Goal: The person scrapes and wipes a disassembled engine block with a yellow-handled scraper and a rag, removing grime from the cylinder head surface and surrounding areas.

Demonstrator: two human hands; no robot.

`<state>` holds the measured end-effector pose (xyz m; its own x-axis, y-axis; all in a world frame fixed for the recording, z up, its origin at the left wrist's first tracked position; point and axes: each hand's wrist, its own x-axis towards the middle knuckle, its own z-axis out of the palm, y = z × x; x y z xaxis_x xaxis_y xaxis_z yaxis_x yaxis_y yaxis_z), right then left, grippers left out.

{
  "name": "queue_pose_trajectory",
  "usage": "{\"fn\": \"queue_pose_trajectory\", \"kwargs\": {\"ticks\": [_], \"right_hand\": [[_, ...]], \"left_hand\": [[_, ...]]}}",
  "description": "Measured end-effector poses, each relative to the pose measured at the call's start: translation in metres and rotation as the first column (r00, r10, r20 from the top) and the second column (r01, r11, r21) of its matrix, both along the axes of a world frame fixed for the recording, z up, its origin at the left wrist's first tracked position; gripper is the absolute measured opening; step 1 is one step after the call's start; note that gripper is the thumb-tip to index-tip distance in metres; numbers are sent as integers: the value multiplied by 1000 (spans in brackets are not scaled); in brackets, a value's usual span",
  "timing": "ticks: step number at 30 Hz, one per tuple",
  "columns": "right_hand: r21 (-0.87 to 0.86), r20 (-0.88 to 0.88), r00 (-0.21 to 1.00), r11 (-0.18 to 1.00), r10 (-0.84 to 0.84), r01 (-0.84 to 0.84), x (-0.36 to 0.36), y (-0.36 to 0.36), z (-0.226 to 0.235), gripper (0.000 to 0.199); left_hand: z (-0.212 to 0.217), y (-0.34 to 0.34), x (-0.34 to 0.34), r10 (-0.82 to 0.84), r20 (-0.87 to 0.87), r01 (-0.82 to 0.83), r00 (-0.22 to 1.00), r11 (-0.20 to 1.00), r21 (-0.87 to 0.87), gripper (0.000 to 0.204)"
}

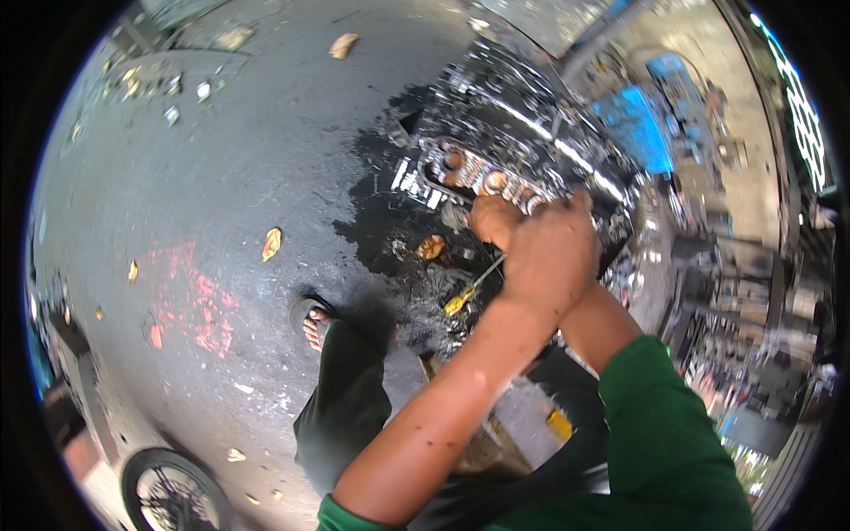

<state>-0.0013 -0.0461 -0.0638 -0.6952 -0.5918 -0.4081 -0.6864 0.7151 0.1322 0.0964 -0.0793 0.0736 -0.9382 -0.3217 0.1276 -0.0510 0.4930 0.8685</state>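
My forearms cross over a greasy metal engine part (478,173) with round openings, which lies on dark, oil-wet ground. My left hand (553,252) is on top, bent over the near right end of the part with its fingers curled and mostly hidden. Beneath it, my right hand (494,219) is closed against the part's near edge. What either hand grips is out of sight. A screwdriver with a yellow handle (459,301) lies beside my left wrist; its shaft reaches toward my hands.
A long black, oily metal assembly (549,133) lies beyond the part. Farther right are a blue box-like object (636,128) and cluttered metal pieces (744,327). Dry leaves (272,243) lie on the grey floor (221,150). My sandalled foot (313,327) stands left; a wheel (173,491) is at lower left.
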Motion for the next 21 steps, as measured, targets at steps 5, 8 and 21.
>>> {"fn": "queue_pose_trajectory", "kwargs": {"ticks": [5, 8, 21], "right_hand": [[117, 155, 955, 965, -253, 237, -17, 34, -9, 27], [75, 458, 683, 790, -569, 608, -18, 56, -17, 28], [832, 535, -580, -266, 614, 486, 48, 14, -62, 26]], "left_hand": [[1, -4, 2, -3, -71, 8, 997, 997, 72, 28], [3, 0, 2, -15, -47, 18, 999, 998, 65, 28], [-13, 20, 2, -95, 71, 89, 993, 993, 75, 28]]}}
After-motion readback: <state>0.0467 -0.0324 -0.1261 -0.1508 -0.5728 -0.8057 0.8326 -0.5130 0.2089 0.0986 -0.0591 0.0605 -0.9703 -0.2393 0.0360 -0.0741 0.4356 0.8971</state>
